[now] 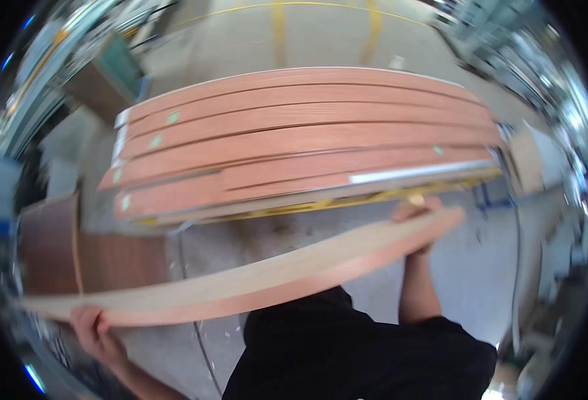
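A long wooden board (254, 280), pale on its upper face and reddish along the near edge, spans across in front of my body, its right end higher in the view than its left. My left hand (95, 330) grips it near the left end, fingers curled over the reddish edge. Close to the right end, my right hand (415, 212) is closed around the board, with its fingers over the far edge and part of the palm hidden behind it. Beyond the board lies a broad stack of reddish-brown planks (307, 123), several side by side, some with small green stickers (157, 141).
The planks rest on a yellow support frame (321, 204). A white strip (421, 172) lies along their near right edge. Dark brown panels (49, 247) stand at the left. Racks of material (507, 47) line the far right, and a blue metal stand (494, 202) sits by the stack's right end.
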`<state>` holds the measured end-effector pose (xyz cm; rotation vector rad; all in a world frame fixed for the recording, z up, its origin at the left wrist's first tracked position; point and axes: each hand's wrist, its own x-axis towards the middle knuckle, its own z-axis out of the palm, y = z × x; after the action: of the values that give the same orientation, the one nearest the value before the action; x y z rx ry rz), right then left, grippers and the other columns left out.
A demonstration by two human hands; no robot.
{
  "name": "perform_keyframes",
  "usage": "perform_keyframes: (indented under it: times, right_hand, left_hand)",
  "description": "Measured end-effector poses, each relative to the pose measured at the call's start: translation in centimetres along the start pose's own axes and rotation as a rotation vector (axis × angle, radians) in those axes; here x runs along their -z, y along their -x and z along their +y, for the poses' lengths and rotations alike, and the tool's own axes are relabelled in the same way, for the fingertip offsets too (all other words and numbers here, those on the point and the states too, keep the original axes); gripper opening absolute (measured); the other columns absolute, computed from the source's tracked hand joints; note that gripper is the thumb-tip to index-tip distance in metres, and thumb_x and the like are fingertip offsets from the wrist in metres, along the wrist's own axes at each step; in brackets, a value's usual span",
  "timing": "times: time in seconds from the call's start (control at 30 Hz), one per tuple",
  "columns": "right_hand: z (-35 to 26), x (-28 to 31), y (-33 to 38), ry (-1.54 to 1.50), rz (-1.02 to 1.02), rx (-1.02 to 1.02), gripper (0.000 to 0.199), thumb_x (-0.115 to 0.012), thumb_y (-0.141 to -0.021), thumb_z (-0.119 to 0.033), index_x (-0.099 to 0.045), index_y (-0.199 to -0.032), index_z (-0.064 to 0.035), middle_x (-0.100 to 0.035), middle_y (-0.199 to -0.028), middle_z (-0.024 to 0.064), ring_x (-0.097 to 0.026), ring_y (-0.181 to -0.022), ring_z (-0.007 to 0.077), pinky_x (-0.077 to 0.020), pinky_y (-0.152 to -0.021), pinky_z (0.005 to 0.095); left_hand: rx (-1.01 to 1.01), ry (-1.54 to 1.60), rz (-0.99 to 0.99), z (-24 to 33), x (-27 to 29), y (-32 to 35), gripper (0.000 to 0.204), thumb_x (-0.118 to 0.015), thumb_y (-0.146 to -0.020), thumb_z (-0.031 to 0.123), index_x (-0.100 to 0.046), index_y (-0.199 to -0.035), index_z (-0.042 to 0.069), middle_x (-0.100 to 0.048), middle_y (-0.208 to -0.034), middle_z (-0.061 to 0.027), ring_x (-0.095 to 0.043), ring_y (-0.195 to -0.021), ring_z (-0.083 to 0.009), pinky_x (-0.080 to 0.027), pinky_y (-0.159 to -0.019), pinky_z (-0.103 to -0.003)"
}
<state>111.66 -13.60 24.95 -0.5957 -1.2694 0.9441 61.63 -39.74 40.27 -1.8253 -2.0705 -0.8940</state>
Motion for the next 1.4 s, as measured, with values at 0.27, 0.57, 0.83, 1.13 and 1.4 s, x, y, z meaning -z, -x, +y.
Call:
perform_keyframes:
  times: [0.27, 0.57, 0.83, 1.13, 1.4]
  right_hand:
    - [-7.6, -3.0, -4.3, -0.195, -0.085, 0.085, 0.047, -0.066, -0.083, -0.026, -0.044, -0.117, -0.0016, -0.063, -0.079, 0.0163, -0.064, -0.069, 0.0231, -0.0542, -0.063, 0.0334]
    - [-7.2, -2.4, -4.2, -0.141, -0.091, 0.142, 0.046, -0.064, -0.085, -0.029, -0.041, -0.117, -0.0054, -0.060, -0.079, 0.0155, -0.063, -0.062, 0.0267, -0.0545, -0.054, 0.0351]
    - [-8.3, -2.1, -3.7, -0.292, 0.038, 0.145, 0.041, -0.064, -0.083, -0.014, -0.040, -0.116, -0.0058, -0.057, -0.088, 0.0133, -0.064, -0.070, 0.0303, -0.0580, -0.060, 0.0426]
    - [-8.3, -1.5, -3.2, -0.233, -0.027, 0.244, 0.044, -0.066, -0.082, -0.010, -0.040, -0.117, -0.0044, -0.052, -0.095, 0.0114, -0.065, -0.073, 0.0292, -0.0595, -0.060, 0.0433]
    - [-8.5, -2.1, -3.5, -0.324, 0.029, 0.116, 0.051, -0.069, -0.078, -0.014, -0.040, -0.118, 0.0002, -0.051, -0.099, 0.0148, -0.064, -0.074, 0.0266, -0.0592, -0.055, 0.0407]
  left_hand:
    - [-0.148, -0.051, 0.161, 4.0, -1.7, -3.5, 0.040, -0.050, -0.093, 0.039, -0.063, -0.085, 0.002, -0.062, -0.081, -0.0108, -0.058, -0.073, -0.0255, -0.046, -0.070, -0.035]
    - [-0.134, -0.037, 0.135, 4.5, -0.8, -2.9, 0.042, -0.051, -0.092, 0.041, -0.062, -0.086, 0.001, -0.061, -0.082, -0.0118, -0.057, -0.075, -0.0269, -0.046, -0.070, -0.038]
    - [-0.106, -0.057, 0.093, 5.2, -0.5, -2.5, 0.043, -0.050, -0.092, 0.041, -0.063, -0.086, 0.001, -0.062, -0.082, -0.0123, -0.058, -0.075, -0.0274, -0.047, -0.071, -0.038]
    - [-0.168, -0.078, 0.092, 5.3, -0.3, -2.4, 0.041, -0.050, -0.093, 0.039, -0.064, -0.086, 0.000, -0.063, -0.083, -0.0121, -0.059, -0.075, -0.0268, -0.047, -0.071, -0.038]
    - [-0.179, -0.057, 0.119, 5.2, -0.2, -2.5, 0.041, -0.052, -0.093, 0.037, -0.063, -0.080, 0.000, -0.062, -0.077, -0.0101, -0.058, -0.070, -0.0262, -0.047, -0.068, -0.038]
